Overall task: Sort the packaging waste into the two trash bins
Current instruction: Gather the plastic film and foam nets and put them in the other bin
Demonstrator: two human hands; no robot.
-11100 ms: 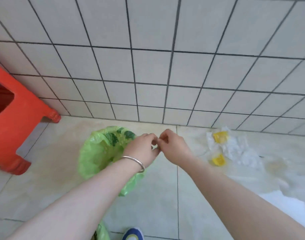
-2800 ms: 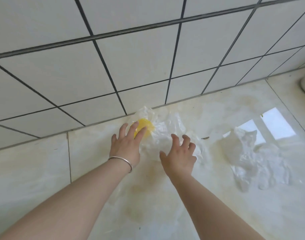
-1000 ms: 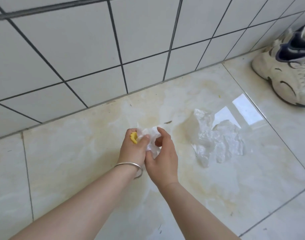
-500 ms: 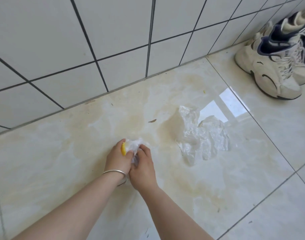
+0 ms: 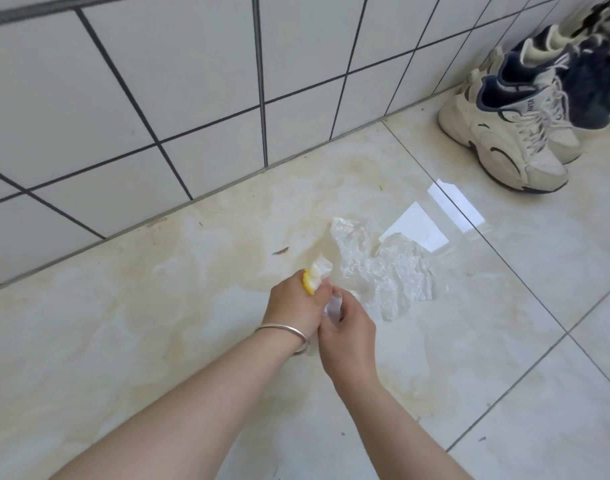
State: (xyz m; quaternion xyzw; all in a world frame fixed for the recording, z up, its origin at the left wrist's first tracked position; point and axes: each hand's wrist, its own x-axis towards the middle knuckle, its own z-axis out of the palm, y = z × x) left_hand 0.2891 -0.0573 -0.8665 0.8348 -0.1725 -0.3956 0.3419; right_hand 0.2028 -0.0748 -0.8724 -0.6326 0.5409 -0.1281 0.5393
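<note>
Head view: looking down at a glossy marbled floor (image 5: 130,341) meeting a white tiled wall (image 5: 158,81).
Left hand (image 5: 293,306): closing around a crumpled wad of plastic wrap (image 5: 320,270) with a yellow piece (image 5: 308,285) peeking out at the fingertips; wearing a silver bangle (image 5: 285,330) at the wrist.
Right hand (image 5: 348,332): pinching the lower end of the same wad, pressing against the left hand.
Held waste: staying off the floor, between both hands, near the middle of the frame.
Loose clear plastic sheet (image 5: 383,268): lying crumpled on the floor just beyond the hands, to the right, untouched.
Sneakers (image 5: 511,133): standing in the far right corner by the wall, well apart from the hands.
Small debris (image 5: 280,251): lying on the stained floor between wall and hands.
Obstruction: fingers covering most of the wad, hiding its full shape.
Window glare (image 5: 435,220): reflecting on the tile beside the loose sheet.
</note>
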